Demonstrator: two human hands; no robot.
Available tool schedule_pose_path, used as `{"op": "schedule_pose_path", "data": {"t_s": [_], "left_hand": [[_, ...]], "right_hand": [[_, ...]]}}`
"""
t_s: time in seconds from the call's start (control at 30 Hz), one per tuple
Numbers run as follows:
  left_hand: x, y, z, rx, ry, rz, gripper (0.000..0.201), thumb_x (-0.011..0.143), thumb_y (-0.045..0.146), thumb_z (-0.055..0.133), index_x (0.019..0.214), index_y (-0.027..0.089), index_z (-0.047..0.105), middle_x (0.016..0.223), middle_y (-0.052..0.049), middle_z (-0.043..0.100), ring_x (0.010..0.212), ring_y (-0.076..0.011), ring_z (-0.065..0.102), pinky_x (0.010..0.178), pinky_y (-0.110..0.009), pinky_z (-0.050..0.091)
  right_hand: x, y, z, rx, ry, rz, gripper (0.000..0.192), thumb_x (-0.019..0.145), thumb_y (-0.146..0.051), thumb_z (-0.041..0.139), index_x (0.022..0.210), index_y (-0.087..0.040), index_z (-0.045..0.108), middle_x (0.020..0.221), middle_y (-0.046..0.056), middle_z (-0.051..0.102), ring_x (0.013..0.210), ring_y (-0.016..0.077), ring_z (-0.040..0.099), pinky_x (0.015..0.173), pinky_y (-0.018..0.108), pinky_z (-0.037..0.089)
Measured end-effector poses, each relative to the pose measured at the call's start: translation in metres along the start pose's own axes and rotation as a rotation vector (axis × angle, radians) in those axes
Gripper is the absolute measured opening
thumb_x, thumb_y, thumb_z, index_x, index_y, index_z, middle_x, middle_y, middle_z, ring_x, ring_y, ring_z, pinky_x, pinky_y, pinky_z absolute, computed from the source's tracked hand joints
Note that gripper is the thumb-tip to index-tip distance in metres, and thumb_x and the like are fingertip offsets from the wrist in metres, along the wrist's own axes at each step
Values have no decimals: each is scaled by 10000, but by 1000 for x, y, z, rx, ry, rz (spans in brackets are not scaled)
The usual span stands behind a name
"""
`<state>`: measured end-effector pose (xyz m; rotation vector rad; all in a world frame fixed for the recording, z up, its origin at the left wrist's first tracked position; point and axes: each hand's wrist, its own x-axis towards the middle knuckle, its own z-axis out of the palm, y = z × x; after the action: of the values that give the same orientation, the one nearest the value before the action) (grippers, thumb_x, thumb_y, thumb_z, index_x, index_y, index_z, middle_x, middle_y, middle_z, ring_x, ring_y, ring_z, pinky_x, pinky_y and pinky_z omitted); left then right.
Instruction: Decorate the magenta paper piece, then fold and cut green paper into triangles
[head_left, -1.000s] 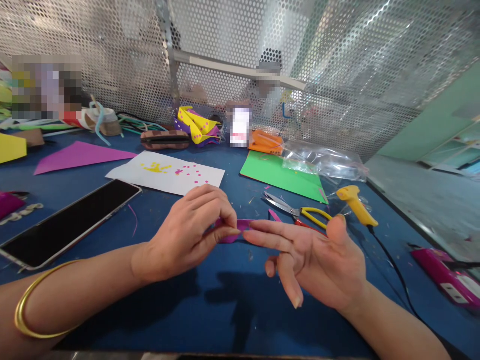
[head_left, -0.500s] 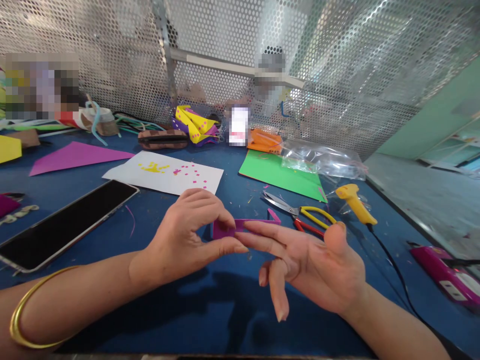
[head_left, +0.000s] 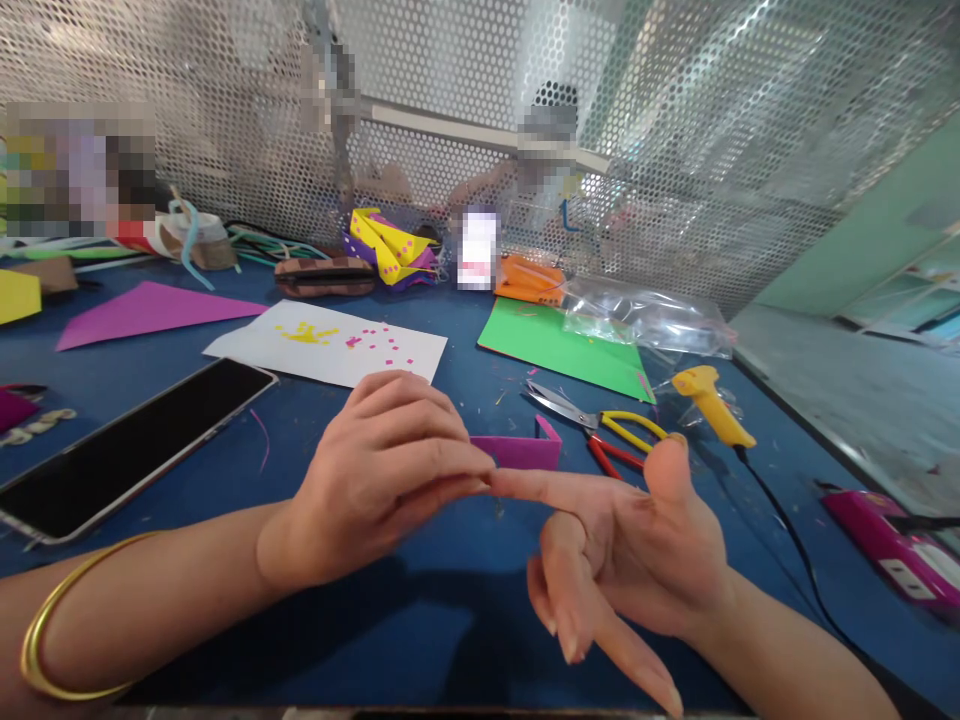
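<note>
My left hand (head_left: pixel 382 475), with a gold bangle (head_left: pixel 37 630) on its forearm, has its thumb and fingers closed on the index fingertip of my right hand. Palm up, my right hand (head_left: pixel 637 540) stretches that index finger to the left; its thumb sticks up and its other fingers hang apart and partly bent. Whether any small thing lies between the touching fingertips is hidden. Just behind them a folded purple strip (head_left: pixel 521 453) stands on the blue table, its left part covered by my left hand. Scissors (head_left: pixel 566 405) with yellow and red handles lie open beyond my right hand.
A yellow glue gun (head_left: pixel 712 405) with a black cord lies right, near a magenta power strip (head_left: pixel 892 550). Green sheet (head_left: pixel 562 345), white paper (head_left: pixel 255 345) with yellow and pink bits, purple sheet (head_left: pixel 150 315) and phone (head_left: pixel 142 445) lie around. A perforated metal screen (head_left: pixel 450 150) stands behind.
My left thumb and fingers have closed onto the right index fingertip. My right middle finger has dropped away from the index finger. More of the purple strip's right part shows.
</note>
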<state>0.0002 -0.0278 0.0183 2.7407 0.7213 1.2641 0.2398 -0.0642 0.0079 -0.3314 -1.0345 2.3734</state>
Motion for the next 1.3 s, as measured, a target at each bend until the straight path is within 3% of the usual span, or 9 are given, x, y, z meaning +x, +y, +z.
{"op": "schedule_pose_path", "data": {"t_s": [0.1, 0.3, 0.4, 0.6, 0.77, 0.93, 1.17, 1.23, 1.3], "left_hand": [[-2, 7, -2, 69, 2, 39, 100, 880, 256, 683, 966, 306, 678, 857, 47, 749, 904, -185, 658, 951, -394, 442], [-5, 10, 2, 155, 5, 144, 54, 896, 279, 668, 938, 311, 674, 829, 77, 761, 875, -161, 687, 988, -380, 424], [-9, 13, 2, 159, 5, 123, 107, 922, 230, 619, 919, 324, 671, 848, 84, 761, 890, -156, 692, 1005, -391, 424], [-17, 27, 4, 218, -34, 76, 200, 965, 165, 521, 971, 322, 644, 905, 74, 758, 930, -165, 694, 1060, -424, 394], [-7, 15, 4, 220, -70, 180, 130, 951, 153, 532, 925, 258, 604, 881, 54, 736, 934, -151, 657, 1057, -371, 367], [4, 1, 5, -55, -88, -56, 143, 952, 218, 538, 809, 216, 546, 784, 7, 641, 838, -176, 578, 884, -380, 421], [5, -9, 8, -144, 63, -365, 173, 952, 234, 525, 783, 210, 555, 738, 5, 601, 741, -174, 547, 755, -348, 430], [4, -7, 6, -144, 42, -350, 266, 991, 273, 444, 770, 212, 579, 741, -4, 618, 758, -182, 563, 776, -361, 427], [3, -3, 4, -124, -15, -254, 348, 995, 433, 432, 805, 212, 622, 778, -16, 651, 798, -196, 585, 845, -393, 413]], "right_hand": [[0, 2, 0, -8, 38, 36, 1221, 676, -914, -48, 1411, -88, 470, 795, 113, 762, 390, 133, 561, 781, 382, 503], [-2, 9, -2, -35, 86, 41, 1178, 696, -920, -7, 1374, -118, 526, 875, 129, 773, 533, 165, 665, 756, 345, 483], [-3, 10, -2, -70, 108, 54, 1190, 700, -908, -41, 1375, -111, 529, 910, 156, 772, 591, 183, 686, 747, 343, 483], [-3, 7, -2, -29, 44, 63, 1136, 732, -896, 8, 1367, -124, 548, 1012, 179, 761, 531, 148, 645, 762, 312, 490], [-3, 8, -4, -12, 19, 73, 1166, 705, -919, 41, 1359, -96, 546, 1029, 202, 751, 509, 137, 639, 762, 301, 491], [-4, 6, -3, -85, 63, 92, 1195, 690, -908, -52, 1404, -129, 507, 991, 175, 764, 537, 159, 659, 782, 344, 490], [-4, 5, 0, -186, 84, 81, 1270, 645, -880, -170, 1439, -113, 458, 843, 163, 771, 611, 205, 702, 721, 354, 467], [-5, 5, 0, -197, 95, 87, 1271, 645, -880, -172, 1446, -109, 443, 845, 167, 770, 611, 207, 703, 728, 361, 473], [-5, 4, 1, -189, 83, 92, 1240, 661, -885, -148, 1456, -126, 428, 896, 169, 771, 552, 186, 684, 735, 364, 483]]}}
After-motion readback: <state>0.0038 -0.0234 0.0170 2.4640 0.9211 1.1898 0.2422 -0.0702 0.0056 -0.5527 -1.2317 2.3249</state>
